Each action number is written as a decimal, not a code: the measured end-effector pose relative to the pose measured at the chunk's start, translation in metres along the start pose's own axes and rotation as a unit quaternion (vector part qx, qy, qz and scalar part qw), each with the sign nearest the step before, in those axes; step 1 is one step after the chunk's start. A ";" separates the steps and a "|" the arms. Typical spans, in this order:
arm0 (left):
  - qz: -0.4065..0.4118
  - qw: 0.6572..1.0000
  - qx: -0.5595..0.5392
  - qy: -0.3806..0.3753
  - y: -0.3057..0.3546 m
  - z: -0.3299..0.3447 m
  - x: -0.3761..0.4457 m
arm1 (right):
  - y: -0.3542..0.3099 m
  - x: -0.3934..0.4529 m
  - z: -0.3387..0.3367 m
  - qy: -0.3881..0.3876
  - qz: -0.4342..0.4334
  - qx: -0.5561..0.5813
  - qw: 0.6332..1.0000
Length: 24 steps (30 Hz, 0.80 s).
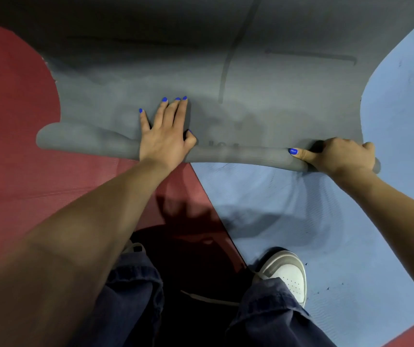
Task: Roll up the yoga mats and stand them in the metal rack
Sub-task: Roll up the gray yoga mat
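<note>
I am watching my left hand (pixel 166 132) lying flat on the grey mat (pixel 226 78), fingers straight and spread a little, the thumb tucked against the rolled edge (pixel 226 155); this grip is wide and pressing down, holding nothing. My right hand (pixel 338 155) is curling over the right end of that rolled edge, thumb stretched along the front of the roll and fingers folded over its top, so this grip is narrow and holding the roll itself. The roll is only a slim tube so far, running from left to right at the mat's near end, thicker and looser at its left end. The rest of the grey mat is lying flat, stretching away toward the far side of the floor. Under it the floor is showing a red panel (pixel 13 159) on the left and a blue panel (pixel 351 221) on the right. A white shoe (pixel 288 274) is standing on the blue panel, near the bottom edge.
</note>
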<state>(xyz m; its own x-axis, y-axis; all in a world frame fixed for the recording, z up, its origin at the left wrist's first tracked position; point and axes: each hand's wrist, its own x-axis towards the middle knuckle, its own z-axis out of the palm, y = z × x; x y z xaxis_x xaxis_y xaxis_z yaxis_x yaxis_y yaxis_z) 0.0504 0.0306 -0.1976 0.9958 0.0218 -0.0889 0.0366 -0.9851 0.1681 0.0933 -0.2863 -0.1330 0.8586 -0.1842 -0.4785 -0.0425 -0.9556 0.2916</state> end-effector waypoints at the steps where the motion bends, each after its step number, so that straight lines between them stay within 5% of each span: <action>1: 0.000 1.000 0.004 0.004 -0.001 0.001 -0.001 | 0.001 0.002 0.001 -0.013 -0.004 0.023 1.000; 4: 0.000 1.000 0.001 0.017 -0.002 0.002 0.000 | 0.011 0.005 0.007 -0.021 -0.021 0.157 0.987; 7: 0.002 0.999 -0.008 0.032 -0.001 0.004 -0.001 | 0.017 0.006 0.024 0.088 -0.065 0.238 0.965; 13: 0.027 0.991 -0.063 0.111 -0.008 0.007 0.000 | 0.017 0.011 0.038 0.199 -0.113 0.173 0.958; 20: 0.249 0.956 0.063 0.145 -0.033 0.001 -0.014 | 0.019 0.022 0.038 0.194 -0.149 0.161 0.956; 24: 0.193 0.958 0.159 0.140 -0.041 -0.007 -0.015 | 0.020 0.025 0.033 0.196 -0.157 0.167 0.953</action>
<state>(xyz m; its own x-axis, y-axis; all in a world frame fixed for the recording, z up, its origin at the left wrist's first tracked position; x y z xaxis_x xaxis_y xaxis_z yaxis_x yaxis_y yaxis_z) 0.0347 0.0720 -0.1962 0.9151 -0.3531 0.1948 -0.3215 -0.9304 -0.1761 0.0968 -0.3174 -0.1664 0.9778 0.1612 -0.1340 0.1443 -0.9813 -0.1275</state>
